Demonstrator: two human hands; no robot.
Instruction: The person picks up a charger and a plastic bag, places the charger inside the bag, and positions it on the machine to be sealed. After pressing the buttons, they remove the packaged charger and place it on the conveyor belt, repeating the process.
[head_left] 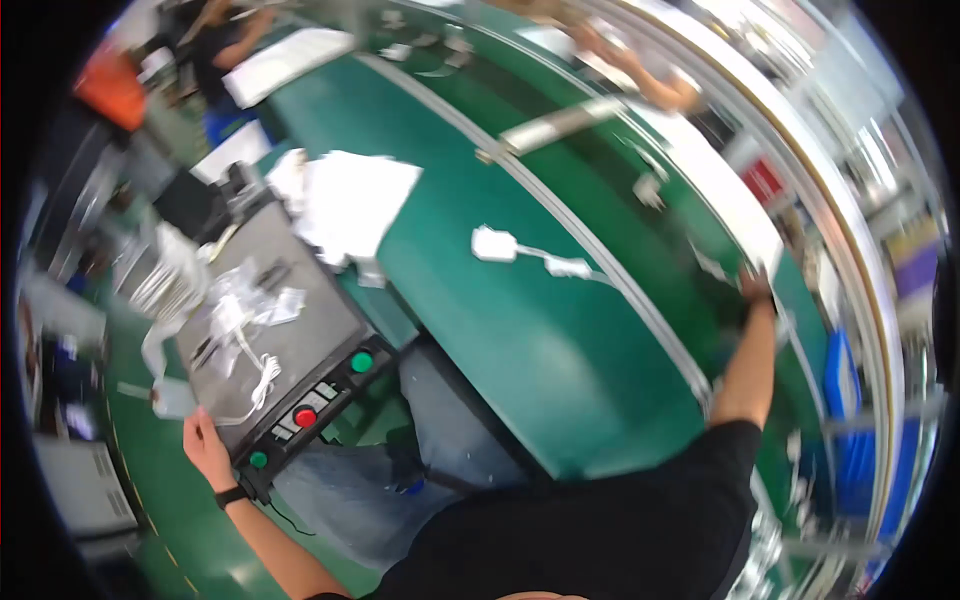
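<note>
My left hand (207, 452), a dark band at its wrist, is at the near left corner of a grey-topped machine (310, 315). Its fingers look bent together; what they hold, if anything, I cannot make out. A white cable (265, 378), partly coiled on the machine top, trails to beside this hand. Clear plastic bags (240, 300) lie further back on that top. Stretched far out to the right, my right hand (757, 285) is over the conveyor's far side, by the end of a long white strip-like surface (745, 225). Motion blurs its fingers.
A red button (305, 417) and green buttons (361, 362) line the machine's front. White sheets (355, 200) and a white adapter with cable (493, 244) lie on the green table (450, 330). A metal rail (560, 225) borders the conveyor. Other people work at the far side.
</note>
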